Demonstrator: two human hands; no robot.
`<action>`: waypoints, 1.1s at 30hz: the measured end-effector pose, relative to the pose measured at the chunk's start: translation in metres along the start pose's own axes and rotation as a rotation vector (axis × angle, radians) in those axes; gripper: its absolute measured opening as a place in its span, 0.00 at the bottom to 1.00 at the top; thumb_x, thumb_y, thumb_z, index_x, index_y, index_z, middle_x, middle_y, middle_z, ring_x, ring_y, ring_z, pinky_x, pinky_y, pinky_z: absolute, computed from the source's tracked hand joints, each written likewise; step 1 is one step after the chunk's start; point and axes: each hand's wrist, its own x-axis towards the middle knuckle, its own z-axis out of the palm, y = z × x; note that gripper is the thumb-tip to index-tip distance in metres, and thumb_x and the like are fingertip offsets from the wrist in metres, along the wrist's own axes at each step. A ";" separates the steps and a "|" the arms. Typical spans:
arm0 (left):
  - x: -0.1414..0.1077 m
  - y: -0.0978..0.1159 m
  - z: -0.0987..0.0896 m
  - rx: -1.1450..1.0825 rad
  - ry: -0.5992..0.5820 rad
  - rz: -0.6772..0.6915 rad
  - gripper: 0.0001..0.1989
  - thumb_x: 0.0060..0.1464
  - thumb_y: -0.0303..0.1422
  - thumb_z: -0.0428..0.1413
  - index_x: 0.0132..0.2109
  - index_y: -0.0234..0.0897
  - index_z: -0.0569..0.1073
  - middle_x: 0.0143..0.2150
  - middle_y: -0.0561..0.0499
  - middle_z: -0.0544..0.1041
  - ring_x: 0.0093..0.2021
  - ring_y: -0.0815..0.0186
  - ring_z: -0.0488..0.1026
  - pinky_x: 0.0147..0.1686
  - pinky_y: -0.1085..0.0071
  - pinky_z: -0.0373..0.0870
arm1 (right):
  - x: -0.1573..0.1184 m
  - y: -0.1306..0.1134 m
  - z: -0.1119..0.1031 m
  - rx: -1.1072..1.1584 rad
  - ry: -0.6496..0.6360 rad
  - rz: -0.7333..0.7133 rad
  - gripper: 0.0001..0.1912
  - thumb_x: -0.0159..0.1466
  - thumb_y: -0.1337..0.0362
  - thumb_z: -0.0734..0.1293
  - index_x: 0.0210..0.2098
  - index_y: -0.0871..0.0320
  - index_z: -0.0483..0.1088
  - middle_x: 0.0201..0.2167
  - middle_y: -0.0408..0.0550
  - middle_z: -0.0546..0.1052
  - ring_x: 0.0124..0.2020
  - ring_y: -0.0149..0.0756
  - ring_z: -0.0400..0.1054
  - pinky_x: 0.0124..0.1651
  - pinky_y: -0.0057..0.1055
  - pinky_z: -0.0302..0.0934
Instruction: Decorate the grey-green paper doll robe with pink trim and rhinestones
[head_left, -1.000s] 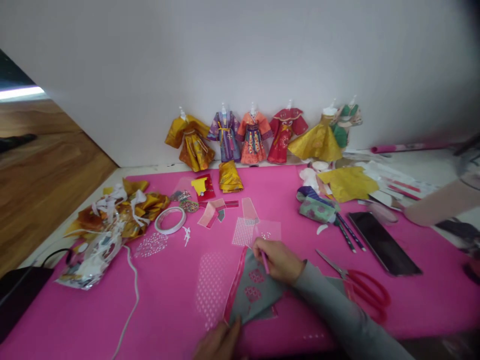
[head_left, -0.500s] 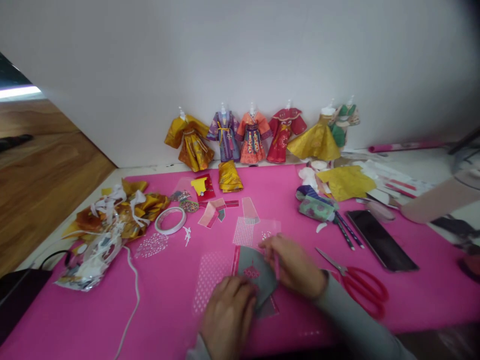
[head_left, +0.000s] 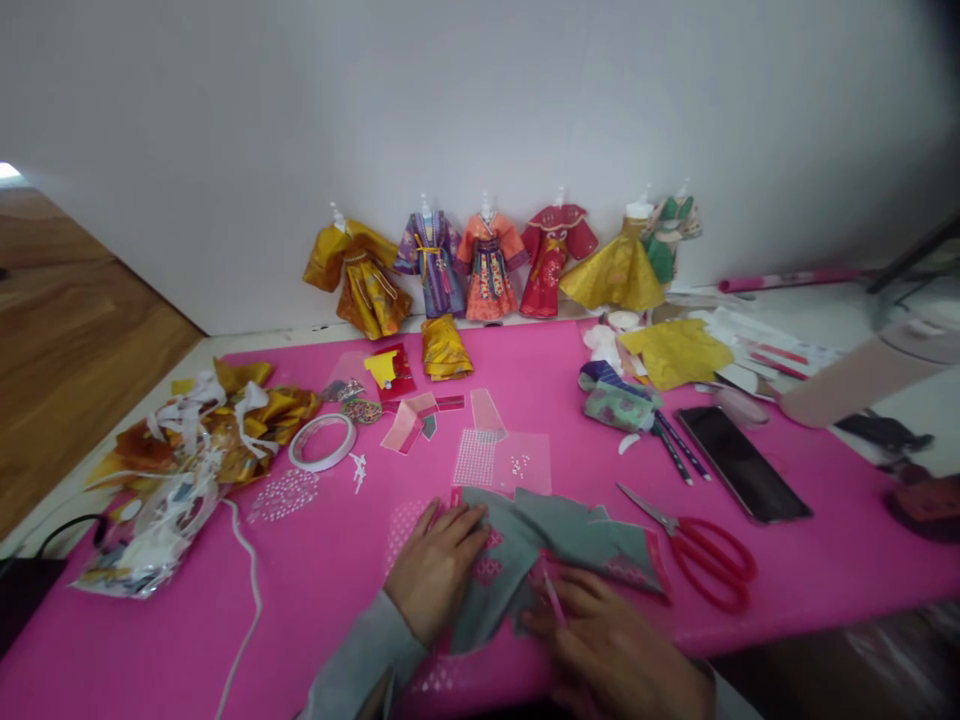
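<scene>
A grey-green doll garment with pink patterns lies spread on the pink mat in front of me. My left hand rests on its left part, fingers stretched out and lying flat. Near the garment's lower middle is my right hand, its fingers closed round a slim pink pen-like stick. The tip of that stick is close to the cloth; whether they touch is unclear. Just above the garment lies a sheet of small white beads, with a clear sheet holding loose beads beside it.
Red-handled scissors lie right of the garment, near a phone. A tape roll, a bead-filled bag and gold fabric are at left. Several dressed doll forms stand along the wall. A pink bottle is at right.
The garment, folded over before, is now opened out toward the right. My left hand has moved up and left on it, while the right has come down nearer to me.
</scene>
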 end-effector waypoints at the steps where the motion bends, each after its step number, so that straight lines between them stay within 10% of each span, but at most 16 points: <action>1: -0.003 -0.001 0.001 0.010 -0.005 -0.005 0.18 0.59 0.25 0.49 0.54 0.41 0.70 0.61 0.49 0.66 0.59 0.56 0.64 0.60 0.46 0.53 | -0.003 0.001 -0.004 -0.003 -0.021 -0.001 0.22 0.60 0.58 0.67 0.50 0.62 0.68 0.47 0.57 0.76 0.55 0.45 0.62 0.60 0.41 0.52; 12: -0.014 -0.010 0.001 0.017 0.169 0.058 0.14 0.58 0.26 0.49 0.49 0.40 0.73 0.54 0.44 0.72 0.54 0.56 0.69 0.55 0.42 0.58 | -0.019 0.004 -0.043 -0.022 0.285 0.182 0.11 0.64 0.69 0.60 0.45 0.55 0.68 0.42 0.51 0.78 0.46 0.42 0.70 0.55 0.43 0.59; 33: 0.036 -0.044 0.005 0.045 0.198 0.037 0.20 0.58 0.25 0.47 0.57 0.32 0.66 0.61 0.38 0.65 0.62 0.53 0.59 0.58 0.46 0.56 | -0.018 0.016 -0.025 -0.123 0.187 0.301 0.22 0.62 0.71 0.61 0.56 0.55 0.62 0.50 0.50 0.75 0.53 0.46 0.66 0.58 0.53 0.56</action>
